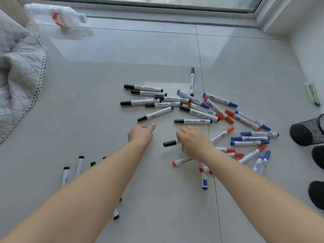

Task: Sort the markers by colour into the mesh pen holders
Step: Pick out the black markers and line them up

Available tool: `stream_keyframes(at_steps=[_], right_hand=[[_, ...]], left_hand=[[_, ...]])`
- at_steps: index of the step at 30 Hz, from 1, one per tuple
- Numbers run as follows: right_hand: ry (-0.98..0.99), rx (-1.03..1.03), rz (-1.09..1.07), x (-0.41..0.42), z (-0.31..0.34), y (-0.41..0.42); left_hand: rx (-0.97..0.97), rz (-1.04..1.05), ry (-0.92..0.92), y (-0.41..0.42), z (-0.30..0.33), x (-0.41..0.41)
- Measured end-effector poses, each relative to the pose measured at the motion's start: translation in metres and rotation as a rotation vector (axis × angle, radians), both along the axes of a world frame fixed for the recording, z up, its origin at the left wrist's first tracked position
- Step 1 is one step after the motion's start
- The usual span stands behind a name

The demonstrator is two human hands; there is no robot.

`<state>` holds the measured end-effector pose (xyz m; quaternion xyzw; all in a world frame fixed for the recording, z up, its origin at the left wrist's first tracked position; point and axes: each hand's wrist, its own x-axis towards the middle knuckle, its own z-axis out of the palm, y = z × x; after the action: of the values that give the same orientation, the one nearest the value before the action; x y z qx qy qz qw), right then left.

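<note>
Sorting barely begun, I judge: no mesh pen holders in view. Right hand (pixel 193 141) pinches a black marker (pixel 169 143) at the near edge of the mixed pile (pixel 206 109); left hand (pixel 141 134) hovers relaxed, empty. Few black markers (pixel 79 166) lie left of pile.

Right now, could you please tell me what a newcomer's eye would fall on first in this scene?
The eye goes first to the scatter of black, red and blue markers on the grey tiled floor, right of centre. Next come the two bare arms reaching in: the right hand grips a black-capped marker, while the left hand stretches open beside it. A clear plastic bottle lies at upper left.
</note>
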<state>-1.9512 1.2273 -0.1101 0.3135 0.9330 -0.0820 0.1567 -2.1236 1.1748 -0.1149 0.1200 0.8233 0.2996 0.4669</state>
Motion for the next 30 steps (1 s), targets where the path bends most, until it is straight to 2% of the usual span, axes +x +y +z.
stream_keyframes(at_steps=[3, 5, 13, 16, 19, 21, 24, 27, 30], right_hand=[[0.135, 0.051, -0.03, 0.014, 0.003, 0.021], [0.168, 0.064, -0.078, 0.024, 0.004, 0.037], [0.005, 0.115, -0.18, 0.036, -0.01, 0.078], [0.027, 0.089, -0.155, 0.031, -0.011, 0.082], [0.036, 0.039, -0.147, 0.028, -0.013, 0.082], [0.038, 0.017, -0.175, 0.026, -0.013, 0.083], [0.007, 0.013, -0.163, 0.022, -0.015, 0.083], [0.079, 0.013, -0.229, 0.012, -0.016, 0.084], [0.201, 0.055, -0.278, -0.006, -0.015, 0.088]], left_hand=[[0.011, 0.324, -0.126, 0.028, -0.001, 0.007], [0.007, 0.413, -0.141, 0.041, -0.004, 0.006], [-0.115, 0.424, -0.094, 0.061, -0.011, -0.008], [-0.189, 0.296, 0.039, 0.062, -0.01, -0.007], [-0.324, -0.002, 0.327, 0.059, -0.011, -0.008], [-0.356, -0.128, 0.519, 0.056, -0.009, -0.012], [-0.193, -0.099, 0.62, 0.055, -0.009, -0.02], [0.017, -0.083, 0.716, 0.057, -0.007, -0.036], [0.002, -0.055, 0.748, 0.059, -0.004, -0.055]])
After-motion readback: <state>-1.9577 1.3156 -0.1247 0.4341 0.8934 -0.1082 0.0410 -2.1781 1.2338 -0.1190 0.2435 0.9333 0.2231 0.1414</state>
